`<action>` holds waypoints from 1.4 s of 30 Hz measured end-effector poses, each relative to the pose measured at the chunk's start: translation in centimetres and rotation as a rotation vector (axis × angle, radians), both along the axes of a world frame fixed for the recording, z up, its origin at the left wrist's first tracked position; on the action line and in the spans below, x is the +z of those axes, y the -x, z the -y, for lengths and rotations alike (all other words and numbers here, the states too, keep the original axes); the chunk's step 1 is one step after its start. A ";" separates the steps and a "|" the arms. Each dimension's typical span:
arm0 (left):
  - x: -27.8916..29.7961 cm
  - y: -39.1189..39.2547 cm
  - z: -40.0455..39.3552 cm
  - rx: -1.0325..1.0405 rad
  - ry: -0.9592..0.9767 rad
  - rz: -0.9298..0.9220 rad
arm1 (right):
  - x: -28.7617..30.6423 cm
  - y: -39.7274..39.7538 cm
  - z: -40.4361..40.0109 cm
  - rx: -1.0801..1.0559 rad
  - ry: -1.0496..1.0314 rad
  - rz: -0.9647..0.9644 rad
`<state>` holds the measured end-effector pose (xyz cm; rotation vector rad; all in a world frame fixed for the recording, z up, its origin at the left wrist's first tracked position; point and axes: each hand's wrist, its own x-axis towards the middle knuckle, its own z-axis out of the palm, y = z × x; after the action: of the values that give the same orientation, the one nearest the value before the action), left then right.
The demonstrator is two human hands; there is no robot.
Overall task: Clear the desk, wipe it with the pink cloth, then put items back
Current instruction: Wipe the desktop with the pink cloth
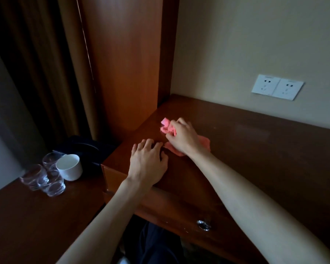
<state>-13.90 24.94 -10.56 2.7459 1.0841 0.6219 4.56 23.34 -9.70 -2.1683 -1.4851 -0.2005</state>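
The pink cloth (167, 127) lies bunched on the dark wooden desk (255, 149) near its far left corner. My right hand (183, 137) grips the cloth and presses it onto the desk top, hiding its middle part. My left hand (149, 162) rests on the desk near its left edge, fingers spread and slightly bent, holding nothing, with its fingertips close to the cloth's near edge. A white cup (70, 166) and three clear glasses (44, 178) stand on a lower wooden surface (36, 216) to the left.
A tall wooden cabinet (126, 63) rises at the desk's left rear corner. Two white wall sockets (276, 89) sit above the desk's back edge. A dark object (84, 149) lies behind the cup. A metal drawer knob (203, 225) shows on the desk front.
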 end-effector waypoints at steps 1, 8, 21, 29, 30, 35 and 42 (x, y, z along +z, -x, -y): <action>0.5 0.1 -0.5 -0.012 -0.023 -0.017 | 0.0 0.4 -0.1 0.038 0.001 -0.001; 0.8 -2.1 -6.5 0.047 0.046 -0.097 | -0.8 -2.0 0.0 0.314 -0.046 -0.022; 0.4 -2.7 -7.2 0.050 0.121 -0.082 | 0.2 -8.2 -14.6 -0.048 0.035 -0.001; 0.6 -2.4 -6.6 0.041 0.130 -0.112 | -0.4 -2.5 -3.6 0.176 -0.053 -0.001; 0.5 -2.3 -6.5 0.036 0.126 -0.127 | -0.4 -1.4 -1.6 0.205 -0.059 -0.013; 0.7 -1.9 -6.5 0.028 0.141 -0.196 | 0.0 3.8 9.4 0.352 -0.037 -0.041; 0.2 -2.1 -6.9 0.032 0.130 -0.202 | -0.2 1.2 10.0 0.382 -0.030 -0.067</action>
<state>-11.79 31.81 -10.38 2.7282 1.1656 0.2705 3.39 13.34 -9.88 -1.8050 -1.8067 -0.0170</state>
